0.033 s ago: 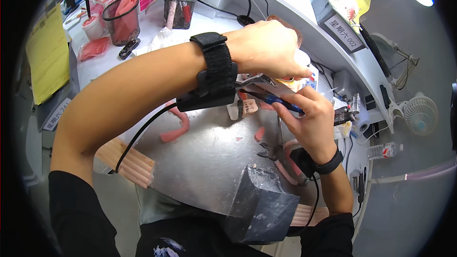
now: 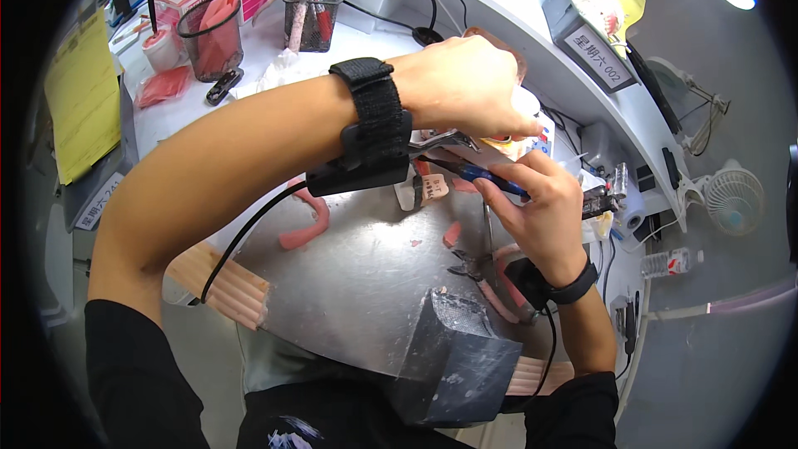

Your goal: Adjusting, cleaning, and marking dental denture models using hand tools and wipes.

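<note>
below, a metal work surface [image 2: 349, 283] stretches out; over its far side the left hand [image 2: 465, 83] curls, whether around anything i cannot tell; nearer and right, the right hand [image 2: 542, 204] pinches a slim blue tool [image 2: 480, 173] pointing left, on the left hand's near side.

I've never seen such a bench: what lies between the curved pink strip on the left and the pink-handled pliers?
In the head view, a pink chunk and a tiny pink scrap lie on the metal surface between the strip and pliers.
</note>
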`<action>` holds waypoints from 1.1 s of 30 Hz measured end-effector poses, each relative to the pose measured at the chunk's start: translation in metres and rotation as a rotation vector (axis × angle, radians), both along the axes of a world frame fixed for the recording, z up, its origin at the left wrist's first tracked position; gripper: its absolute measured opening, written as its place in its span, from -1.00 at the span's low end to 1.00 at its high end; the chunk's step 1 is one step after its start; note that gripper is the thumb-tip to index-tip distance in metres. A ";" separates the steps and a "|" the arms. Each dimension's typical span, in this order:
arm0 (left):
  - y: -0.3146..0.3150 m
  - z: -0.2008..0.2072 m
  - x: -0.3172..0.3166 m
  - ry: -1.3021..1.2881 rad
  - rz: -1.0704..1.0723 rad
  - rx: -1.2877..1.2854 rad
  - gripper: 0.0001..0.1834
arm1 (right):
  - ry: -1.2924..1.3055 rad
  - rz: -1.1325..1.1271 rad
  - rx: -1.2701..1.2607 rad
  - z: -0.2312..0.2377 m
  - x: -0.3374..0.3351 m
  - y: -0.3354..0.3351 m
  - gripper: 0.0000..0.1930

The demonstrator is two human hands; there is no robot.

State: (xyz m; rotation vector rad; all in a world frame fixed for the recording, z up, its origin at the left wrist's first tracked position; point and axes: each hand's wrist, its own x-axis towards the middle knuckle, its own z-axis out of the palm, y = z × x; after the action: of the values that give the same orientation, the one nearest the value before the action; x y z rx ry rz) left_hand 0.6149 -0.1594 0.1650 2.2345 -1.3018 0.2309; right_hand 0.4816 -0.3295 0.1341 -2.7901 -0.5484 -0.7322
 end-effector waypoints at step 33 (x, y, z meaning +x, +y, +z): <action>0.066 0.087 -0.094 0.481 0.032 0.204 -0.21 | -0.073 -0.094 0.014 0.035 0.005 -0.030 -0.76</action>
State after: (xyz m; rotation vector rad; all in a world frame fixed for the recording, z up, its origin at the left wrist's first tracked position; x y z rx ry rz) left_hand 0.5211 -0.0935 0.2517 2.2832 -1.0616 -0.4231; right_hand 0.4864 -0.3594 0.1693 -2.8015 -0.4247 -0.8566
